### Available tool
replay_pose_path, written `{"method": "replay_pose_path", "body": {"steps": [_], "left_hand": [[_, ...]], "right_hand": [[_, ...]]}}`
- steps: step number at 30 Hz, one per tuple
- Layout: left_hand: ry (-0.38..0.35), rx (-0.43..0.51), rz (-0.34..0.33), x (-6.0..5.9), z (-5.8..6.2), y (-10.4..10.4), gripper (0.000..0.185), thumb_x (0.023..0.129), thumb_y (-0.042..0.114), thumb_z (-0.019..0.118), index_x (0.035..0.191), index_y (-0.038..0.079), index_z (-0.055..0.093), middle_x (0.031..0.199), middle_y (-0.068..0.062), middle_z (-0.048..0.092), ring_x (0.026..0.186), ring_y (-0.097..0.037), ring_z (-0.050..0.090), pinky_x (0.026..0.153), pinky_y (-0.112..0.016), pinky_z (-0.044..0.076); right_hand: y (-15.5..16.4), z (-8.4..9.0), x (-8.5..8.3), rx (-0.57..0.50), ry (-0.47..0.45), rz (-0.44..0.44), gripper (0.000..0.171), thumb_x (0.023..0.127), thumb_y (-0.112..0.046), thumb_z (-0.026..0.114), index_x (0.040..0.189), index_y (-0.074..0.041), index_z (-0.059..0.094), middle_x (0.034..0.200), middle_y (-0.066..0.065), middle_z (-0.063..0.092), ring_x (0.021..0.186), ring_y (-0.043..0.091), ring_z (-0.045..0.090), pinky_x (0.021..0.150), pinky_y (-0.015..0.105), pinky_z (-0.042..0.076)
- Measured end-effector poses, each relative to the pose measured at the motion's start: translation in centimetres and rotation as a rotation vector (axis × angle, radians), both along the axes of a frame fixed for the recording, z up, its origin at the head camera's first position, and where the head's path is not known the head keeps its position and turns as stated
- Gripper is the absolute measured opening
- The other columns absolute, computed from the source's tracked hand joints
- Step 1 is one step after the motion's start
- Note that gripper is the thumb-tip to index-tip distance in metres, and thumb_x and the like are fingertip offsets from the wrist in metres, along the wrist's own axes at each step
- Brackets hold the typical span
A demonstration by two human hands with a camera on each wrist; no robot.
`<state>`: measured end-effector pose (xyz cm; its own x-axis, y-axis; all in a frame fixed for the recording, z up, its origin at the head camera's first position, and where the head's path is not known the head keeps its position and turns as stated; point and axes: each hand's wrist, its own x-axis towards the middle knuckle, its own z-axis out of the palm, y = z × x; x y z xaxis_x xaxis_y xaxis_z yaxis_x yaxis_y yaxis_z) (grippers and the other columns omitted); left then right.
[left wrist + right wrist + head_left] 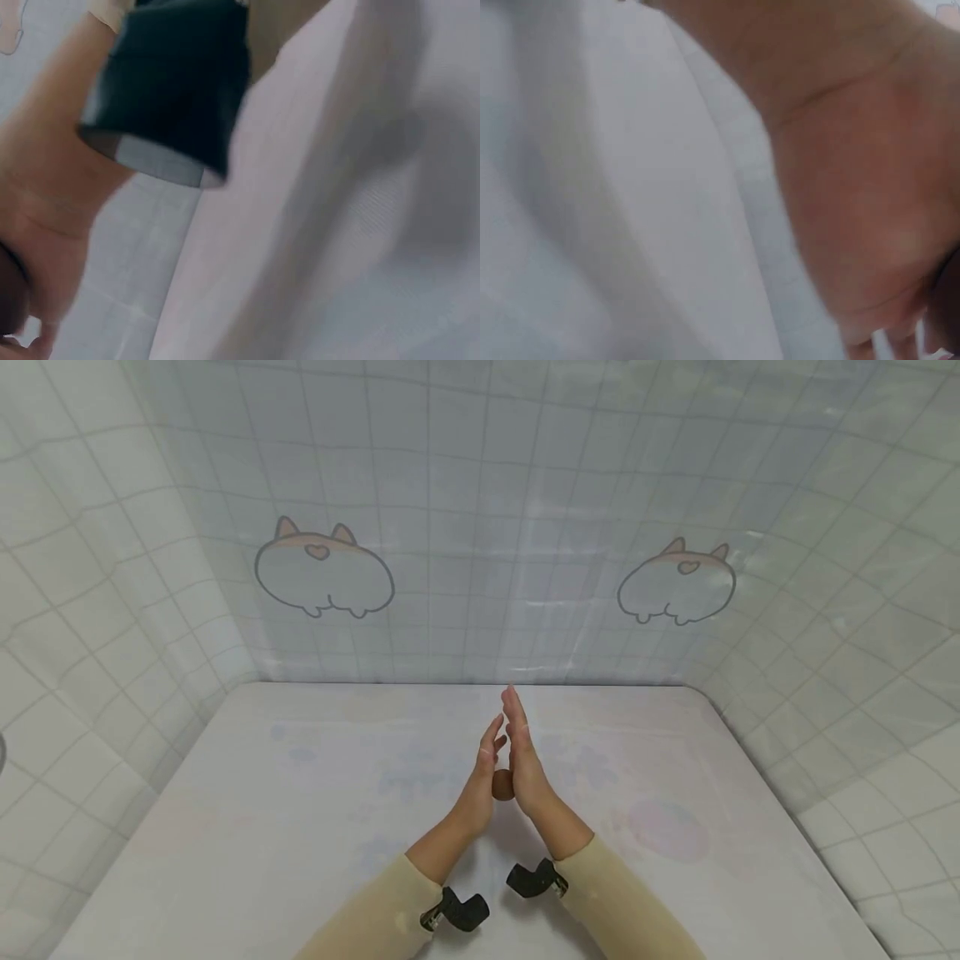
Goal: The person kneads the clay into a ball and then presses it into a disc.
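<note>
Between the pressed palms of left hand [480,781] and right hand [525,760], fingers straight, a small brown ball [502,785] sits mostly hidden.

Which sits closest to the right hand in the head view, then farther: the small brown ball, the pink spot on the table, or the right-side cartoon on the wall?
1. Brown ball, pressed between the right hand and left hand.
2. Pink spot, on the table, to the right.
3. Cartoon, on the back wall, upper right.

White table [300,793] w/ faint pastel prints, incl. a pinkish round blotch [667,831] at right. Backdrop [480,485] of pale grey-blue grid sheeting wraps 3 sides, slightly wrinkled. Two cartoon corgi-rear drawings on back wall: left one [324,568], right one [677,583]. Light soft, even.
</note>
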<state>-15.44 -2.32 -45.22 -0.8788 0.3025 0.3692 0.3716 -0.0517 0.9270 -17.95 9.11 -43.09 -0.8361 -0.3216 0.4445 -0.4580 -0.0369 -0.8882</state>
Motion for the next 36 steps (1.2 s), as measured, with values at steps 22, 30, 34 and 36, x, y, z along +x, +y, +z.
{"method": "replay_pose_path", "body": {"steps": [22,30,34,36], "left_hand": [[0.001,0.113,0.232,-2.1,1.3,-1.6,0.09,0.091,0.083,0.012,0.162,0.029,0.004,0.165,-0.009,0.012,0.152,-0.029,0.013,0.11,-0.072,0.011],[-0.071,0.083,0.303,-2.5,1.1,-2.5,0.075,0.099,0.072,0.008,0.161,0.03,0.013,0.166,-0.006,0.014,0.151,-0.027,0.015,0.111,-0.071,0.007],[-0.06,-0.046,0.181,-2.1,0.2,-2.4,0.077,0.1,0.067,0.002,0.162,0.022,0.006,0.167,-0.006,0.006,0.152,-0.031,0.011,0.112,-0.07,0.008],[-0.064,-0.083,0.118,-1.8,-0.1,-2.2,0.078,0.1,0.067,0.0,0.162,0.02,0.003,0.167,-0.008,0.002,0.152,-0.035,0.009,0.112,-0.071,0.009]], "right_hand": [[-1.8,-1.1,1.6,-0.037,0.074,0.158,0.08,0.103,-0.066,0.007,0.162,-0.013,0.004,0.167,0.01,0.006,0.153,0.029,0.004,0.117,0.06,0.004],[-1.9,0.1,2.4,0.017,0.135,0.138,0.084,0.099,-0.071,0.005,0.162,-0.016,0.006,0.165,0.014,0.016,0.153,0.029,0.007,0.114,0.067,0.002],[-1.5,0.8,2.0,-0.001,0.146,0.101,0.083,0.1,-0.07,0.006,0.162,-0.016,0.005,0.165,0.017,0.015,0.153,0.029,0.006,0.113,0.069,0.001],[-1.4,1.0,1.7,-0.006,0.147,0.077,0.084,0.099,-0.071,0.006,0.162,-0.016,0.005,0.165,0.018,0.014,0.153,0.03,0.005,0.111,0.071,0.001]]}}
